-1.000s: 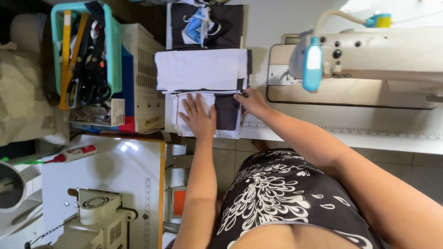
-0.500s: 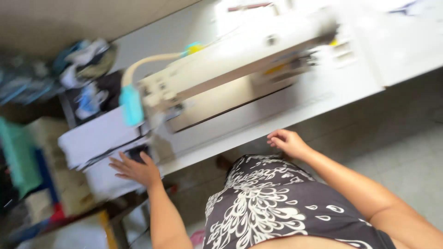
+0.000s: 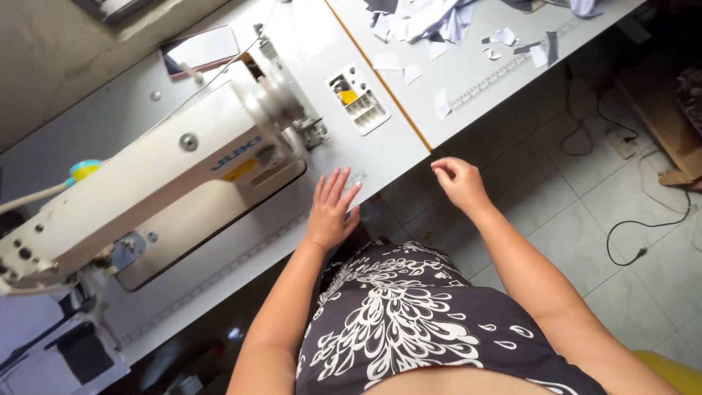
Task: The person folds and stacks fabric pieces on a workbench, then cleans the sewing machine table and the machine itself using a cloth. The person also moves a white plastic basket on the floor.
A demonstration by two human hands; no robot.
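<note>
Left hand (image 3: 330, 213) has left the fabric stack, fingers spread on the sewing table (image 3: 380, 153); right hand (image 3: 459, 183) loosely curled, empty.

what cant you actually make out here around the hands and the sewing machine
Head view only:
- Needle area: hidden behind the sewing machine head.
- Whether the left hand presses the table edge or hovers.
- Right hand: fingers curled, anything pinched too small to tell.
- Fabric scraps: cut off by the top edge.

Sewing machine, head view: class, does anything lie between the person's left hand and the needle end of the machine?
Nothing visible does. The left hand rests flat at the edge of the white table, and only bare tabletop separates it from the sewing machine. The right hand hangs off the table, empty.
</note>
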